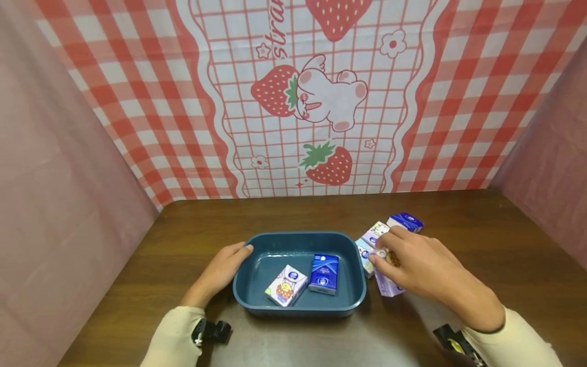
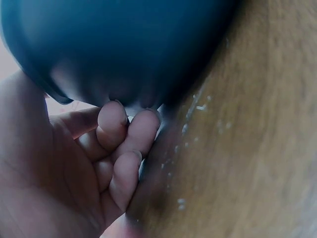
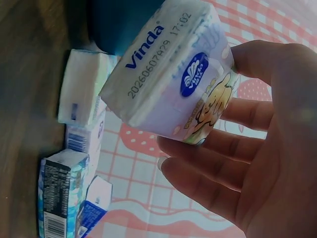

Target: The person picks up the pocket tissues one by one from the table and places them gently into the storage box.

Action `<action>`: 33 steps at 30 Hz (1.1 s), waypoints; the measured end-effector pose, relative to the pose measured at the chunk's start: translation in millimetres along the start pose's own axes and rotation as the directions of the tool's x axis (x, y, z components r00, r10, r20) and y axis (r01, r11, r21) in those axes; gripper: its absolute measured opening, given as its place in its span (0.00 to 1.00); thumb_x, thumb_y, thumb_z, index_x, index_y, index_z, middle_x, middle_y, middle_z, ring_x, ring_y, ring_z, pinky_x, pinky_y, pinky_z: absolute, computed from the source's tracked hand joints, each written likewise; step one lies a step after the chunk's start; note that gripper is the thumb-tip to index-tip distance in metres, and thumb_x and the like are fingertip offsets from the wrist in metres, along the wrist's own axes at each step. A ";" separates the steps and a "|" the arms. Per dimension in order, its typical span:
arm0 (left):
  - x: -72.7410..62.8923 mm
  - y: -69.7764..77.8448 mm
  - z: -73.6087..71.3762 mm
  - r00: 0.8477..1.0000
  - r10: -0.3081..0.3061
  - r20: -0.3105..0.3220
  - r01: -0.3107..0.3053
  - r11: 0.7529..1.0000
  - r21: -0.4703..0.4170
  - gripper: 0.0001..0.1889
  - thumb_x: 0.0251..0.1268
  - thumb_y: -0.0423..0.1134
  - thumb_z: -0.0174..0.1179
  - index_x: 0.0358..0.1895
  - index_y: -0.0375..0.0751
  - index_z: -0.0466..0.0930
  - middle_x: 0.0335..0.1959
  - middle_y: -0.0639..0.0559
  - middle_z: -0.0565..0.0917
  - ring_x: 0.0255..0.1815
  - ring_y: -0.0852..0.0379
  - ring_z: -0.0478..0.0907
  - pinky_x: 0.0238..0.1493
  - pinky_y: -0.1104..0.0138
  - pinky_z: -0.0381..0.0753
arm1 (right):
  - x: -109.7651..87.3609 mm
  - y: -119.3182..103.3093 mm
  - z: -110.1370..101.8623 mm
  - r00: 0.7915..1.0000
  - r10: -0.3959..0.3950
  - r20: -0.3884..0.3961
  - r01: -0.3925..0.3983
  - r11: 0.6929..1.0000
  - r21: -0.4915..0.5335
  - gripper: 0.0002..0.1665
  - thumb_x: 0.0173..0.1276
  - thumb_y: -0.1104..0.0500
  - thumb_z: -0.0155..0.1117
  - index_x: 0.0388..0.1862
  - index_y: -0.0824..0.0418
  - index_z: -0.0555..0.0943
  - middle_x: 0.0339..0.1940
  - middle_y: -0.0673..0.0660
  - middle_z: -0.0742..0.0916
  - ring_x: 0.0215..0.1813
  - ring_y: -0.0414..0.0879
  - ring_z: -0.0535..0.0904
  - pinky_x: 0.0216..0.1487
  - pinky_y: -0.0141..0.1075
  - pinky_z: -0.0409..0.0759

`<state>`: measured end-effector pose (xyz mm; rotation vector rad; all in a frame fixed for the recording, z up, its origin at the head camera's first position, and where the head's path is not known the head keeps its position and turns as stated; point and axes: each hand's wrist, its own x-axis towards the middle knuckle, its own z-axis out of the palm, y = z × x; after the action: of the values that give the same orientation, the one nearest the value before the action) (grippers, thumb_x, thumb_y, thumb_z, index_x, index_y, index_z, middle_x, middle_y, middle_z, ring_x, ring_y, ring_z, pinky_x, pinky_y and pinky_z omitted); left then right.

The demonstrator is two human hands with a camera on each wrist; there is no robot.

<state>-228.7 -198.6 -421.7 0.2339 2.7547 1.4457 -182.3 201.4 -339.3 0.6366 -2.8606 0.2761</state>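
A dark teal tub [image 1: 300, 309] stands on the table, and my left hand [image 1: 224, 267] grips its left side, thumb over the rim. In the left wrist view the curled fingers [image 2: 141, 131] meet the tub's outer wall. Inside the tub lie a white tissue pack [image 1: 287, 286] with a cartoon print and a blue tissue pack [image 1: 324, 272]. Right of the tub, my right hand [image 1: 424, 265] pinches a lavender Vinda tissue pack [image 3: 173, 74] between thumb and fingers, raised above other packs. The hand partly hides that pack in the head view.
Several tissue packs lie close to the tub's right side, among them a blue one [image 1: 405, 222], a light purple one [image 1: 377, 232] and a pale blue one [image 1: 364, 256]. Behind the wooden table [image 1: 197, 216] hangs a strawberry-print cloth [image 1: 321, 102].
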 end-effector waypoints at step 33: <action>0.8 -3.2 1.2 1.000 0.000 -0.002 0.000 1.000 0.001 0.19 0.79 0.49 0.49 0.55 0.42 0.83 0.44 0.51 0.85 0.46 0.55 0.79 0.55 0.55 0.76 | 17.3 -20.5 -3.7 0.994 -0.074 -0.075 0.079 0.995 0.058 0.17 0.66 0.42 0.69 0.44 0.51 0.85 0.41 0.49 0.83 0.36 0.41 0.77 0.34 0.38 0.79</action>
<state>-229.8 -199.3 -424.9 0.2333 2.7571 1.4455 -188.2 177.1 -328.9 0.7305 -2.7603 0.3680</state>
